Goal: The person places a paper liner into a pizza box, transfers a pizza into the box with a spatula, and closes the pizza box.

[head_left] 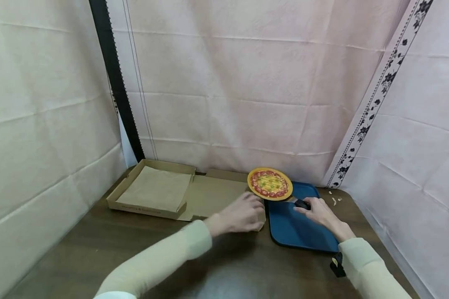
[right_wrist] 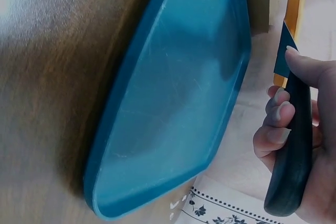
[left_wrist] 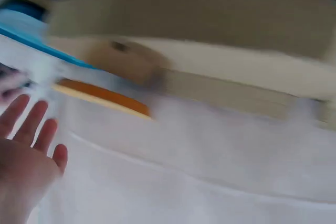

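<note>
A toy-like pizza (head_left: 269,183) with an orange crust lies on the blade of a server with a black handle (right_wrist: 291,150), lifted above the blue tray (head_left: 299,228). My right hand (head_left: 319,214) grips that handle, thumb along its top in the right wrist view. My left hand (head_left: 241,214) is over the flap end of an open cardboard pizza box (head_left: 217,193), just left of the pizza. In the left wrist view its fingers (left_wrist: 39,124) are extended and hold nothing. The pizza (left_wrist: 105,98) shows there edge-on, blurred, apart from those fingers.
Inside the box's left half lies a sheet of brown paper (head_left: 159,189). Small pale scraps (head_left: 334,201) are on the wooden table (head_left: 224,270) right of the tray. Cloth curtains (head_left: 228,83) hang close behind and at both sides.
</note>
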Demonstrator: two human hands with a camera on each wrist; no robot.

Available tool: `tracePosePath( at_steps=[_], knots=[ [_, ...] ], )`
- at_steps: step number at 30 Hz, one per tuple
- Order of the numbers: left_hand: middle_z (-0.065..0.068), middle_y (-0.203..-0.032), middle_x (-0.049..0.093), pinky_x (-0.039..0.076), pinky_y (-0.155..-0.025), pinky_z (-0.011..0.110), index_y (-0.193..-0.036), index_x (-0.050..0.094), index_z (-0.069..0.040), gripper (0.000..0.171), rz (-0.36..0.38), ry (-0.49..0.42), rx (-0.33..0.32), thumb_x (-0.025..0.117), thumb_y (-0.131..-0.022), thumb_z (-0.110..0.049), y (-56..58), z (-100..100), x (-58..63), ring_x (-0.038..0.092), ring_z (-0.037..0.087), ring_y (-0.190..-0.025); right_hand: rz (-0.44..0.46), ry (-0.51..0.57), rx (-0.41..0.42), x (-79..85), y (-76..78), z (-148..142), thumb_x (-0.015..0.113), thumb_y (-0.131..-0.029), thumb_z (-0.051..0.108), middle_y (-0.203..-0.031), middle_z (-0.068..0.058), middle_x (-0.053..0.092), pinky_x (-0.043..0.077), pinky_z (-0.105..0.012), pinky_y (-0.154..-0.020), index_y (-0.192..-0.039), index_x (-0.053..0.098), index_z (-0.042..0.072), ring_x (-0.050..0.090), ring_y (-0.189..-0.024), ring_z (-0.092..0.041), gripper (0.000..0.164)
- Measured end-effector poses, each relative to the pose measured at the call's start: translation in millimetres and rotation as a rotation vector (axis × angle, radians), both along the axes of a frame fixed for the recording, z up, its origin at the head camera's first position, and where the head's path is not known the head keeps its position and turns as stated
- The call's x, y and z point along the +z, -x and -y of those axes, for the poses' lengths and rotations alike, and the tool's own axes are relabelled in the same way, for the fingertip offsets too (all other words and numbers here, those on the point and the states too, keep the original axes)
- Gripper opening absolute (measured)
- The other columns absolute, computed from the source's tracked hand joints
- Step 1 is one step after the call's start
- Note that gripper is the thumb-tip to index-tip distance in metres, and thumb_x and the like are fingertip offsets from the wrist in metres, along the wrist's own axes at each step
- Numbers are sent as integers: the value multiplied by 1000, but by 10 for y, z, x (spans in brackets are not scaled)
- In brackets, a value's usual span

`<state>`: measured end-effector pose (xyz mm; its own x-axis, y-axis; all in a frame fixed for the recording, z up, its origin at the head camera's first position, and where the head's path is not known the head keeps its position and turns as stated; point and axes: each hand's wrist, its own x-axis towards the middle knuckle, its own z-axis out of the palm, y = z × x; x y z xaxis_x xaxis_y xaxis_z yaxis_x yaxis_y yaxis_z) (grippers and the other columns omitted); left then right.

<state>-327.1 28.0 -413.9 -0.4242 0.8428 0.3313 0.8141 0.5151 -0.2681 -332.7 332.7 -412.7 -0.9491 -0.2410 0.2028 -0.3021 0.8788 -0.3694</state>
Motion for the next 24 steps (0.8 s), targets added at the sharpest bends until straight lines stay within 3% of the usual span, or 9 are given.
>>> tracePosePath(
  at_steps=[4, 8, 10, 15, 18, 21, 24],
  knots=[
    [8, -149, 46, 20, -119, 52, -136, 53, -16, 65, 132, -97, 149, 56, -88, -60, 229, 592, 34, 36, 27, -141, 0, -2, 16, -12, 25, 11, 67, -90, 33, -57, 3, 42, 28, -20, -47, -69, 52, 11, 38, -47, -10, 34],
    [11, -161, 19, 9, -118, 59, -151, 34, -18, 88, 231, -145, 299, 53, -84, -71, 427, 1209, -26, 16, 33, -150, 8, 4, 20, -14, 36, 14, 67, -90, 32, -60, 2, 44, 29, -21, -47, -71, 54, 11, 40, -49, -11, 31],
    [13, -162, 13, 8, -116, 64, -152, 30, -18, 92, 269, -197, 352, 55, -82, -71, 523, 1513, -75, 12, 37, -150, 14, 5, 19, -16, 31, 7, 67, -91, 31, -61, 1, 45, 29, -21, -48, -72, 55, 10, 40, -49, -11, 30],
    [18, -162, 11, 7, -107, 77, -149, 38, -13, 91, 332, -327, 481, 61, -80, -68, 726, 2289, -180, 10, 47, -147, 24, 17, 10, -25, 22, -1, 67, -90, 31, -60, 2, 45, 29, -21, -47, -71, 56, 11, 39, -48, -10, 30],
    [18, -163, 5, 3, -104, 80, -150, 35, -15, 93, 377, -337, 618, 57, -80, -72, 742, 2731, -161, 5, 49, -147, 25, 27, 6, -26, 26, 6, 67, -90, 30, -59, 2, 45, 29, -21, -47, -70, 55, 11, 39, -48, -11, 30],
    [20, -162, -3, -1, -101, 82, -153, 28, -14, 98, 459, -330, 732, 53, -80, -75, 674, 3091, -133, -2, 50, -146, 22, 29, 7, -28, 30, 16, 68, -90, 29, -59, 2, 45, 30, -20, -47, -71, 55, 11, 40, -48, -11, 29],
    [27, -160, -8, -4, -98, 84, -155, 19, -10, 104, 561, -328, 777, 54, -80, -74, 572, 3328, -143, -10, 53, -144, 20, 20, 8, -28, 27, 16, 67, -90, 29, -59, 2, 45, 30, -21, -47, -72, 56, 11, 40, -48, -11, 28]
  ],
)
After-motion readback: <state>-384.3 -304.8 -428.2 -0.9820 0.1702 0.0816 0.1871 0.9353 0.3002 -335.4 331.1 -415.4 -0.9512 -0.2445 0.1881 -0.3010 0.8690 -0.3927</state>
